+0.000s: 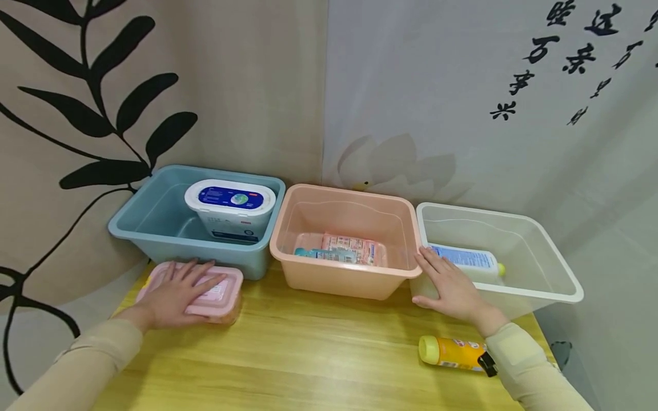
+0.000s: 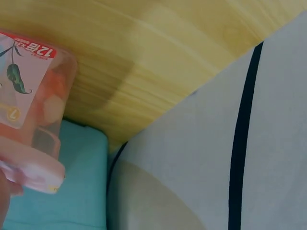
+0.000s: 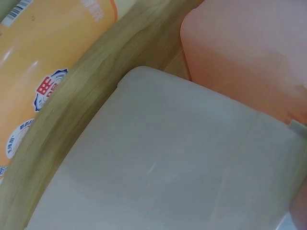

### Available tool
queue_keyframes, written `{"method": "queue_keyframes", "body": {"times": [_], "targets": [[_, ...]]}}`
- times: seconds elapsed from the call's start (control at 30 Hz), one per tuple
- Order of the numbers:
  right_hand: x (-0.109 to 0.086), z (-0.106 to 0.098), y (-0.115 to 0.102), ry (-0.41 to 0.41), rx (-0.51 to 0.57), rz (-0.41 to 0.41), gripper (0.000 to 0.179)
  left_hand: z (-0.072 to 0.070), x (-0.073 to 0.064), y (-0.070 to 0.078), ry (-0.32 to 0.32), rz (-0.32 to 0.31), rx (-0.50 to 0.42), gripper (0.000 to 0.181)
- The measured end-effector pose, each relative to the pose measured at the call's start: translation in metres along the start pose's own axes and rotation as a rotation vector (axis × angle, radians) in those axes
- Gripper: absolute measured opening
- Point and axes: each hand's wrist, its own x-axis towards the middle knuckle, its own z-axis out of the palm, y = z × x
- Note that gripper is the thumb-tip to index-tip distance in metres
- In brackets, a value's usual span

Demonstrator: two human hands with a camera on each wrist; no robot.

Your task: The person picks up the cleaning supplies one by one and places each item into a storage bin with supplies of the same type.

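At 8 o'clock in the head view, the left hand (image 1: pixel 177 299) is unclenched, its fingers spread across the lid of a pink box (image 1: pixel 221 291). That box, the thing under the hand, is on the near side of a blue bin (image 1: pixel 175 254). In the left wrist view the box's red band (image 2: pixel 41 49) reads "12倍", upside down, above a picture of a green pepper (image 2: pixel 17 76).

At 4 o'clock, the right hand (image 1: pixel 454 290) is also unclenched, its extended fingers touching the near-left corner of a white bin (image 1: pixel 534 257). Inside lies a white bottle (image 1: pixel 473 265) with a blue label and a yellow-green cap; its print is too small to read.

The blue bin, at 9 o'clock, holds a white tub (image 1: pixel 226 220) with a dark blue label on its lid. Toward 6 o'clock, a peach bin (image 1: pixel 334 282) contains a pink packet (image 1: pixel 367 248) and a blue-capped bottle (image 1: pixel 334 255), lettering unreadable.

Between 4 and 5 o'clock, a yellow bottle (image 1: pixel 452 351) lies on the wooden table (image 1: pixel 308 354); the right wrist view shows its barcode (image 3: pixel 17 10) and red-and-blue badge (image 3: pixel 49 88). At 2 o'clock, black characters on the curtain (image 1: pixel 437 68) include 万 and 兴.
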Motion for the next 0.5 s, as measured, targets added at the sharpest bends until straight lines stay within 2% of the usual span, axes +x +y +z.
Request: {"method": "queue_keyframes", "body": {"times": [0.1, 0.33, 0.5], "targets": [[0.0, -0.001, 0.001, 0.016, -0.002, -0.01, 0.091, 0.0, 0.001, 0.0, 0.02, 0.023, -0.005, 0.086], [0.001, -0.001, 0.002, 0.04, -0.017, -0.04, 0.089, -0.009, 0.003, -0.007, 0.026, 0.165, 0.014, 0.086], [0.002, -0.001, 0.0, 0.043, -0.028, -0.023, 0.09, -0.007, 0.006, -0.012, 0.044, 0.216, 0.054, 0.086]]}}
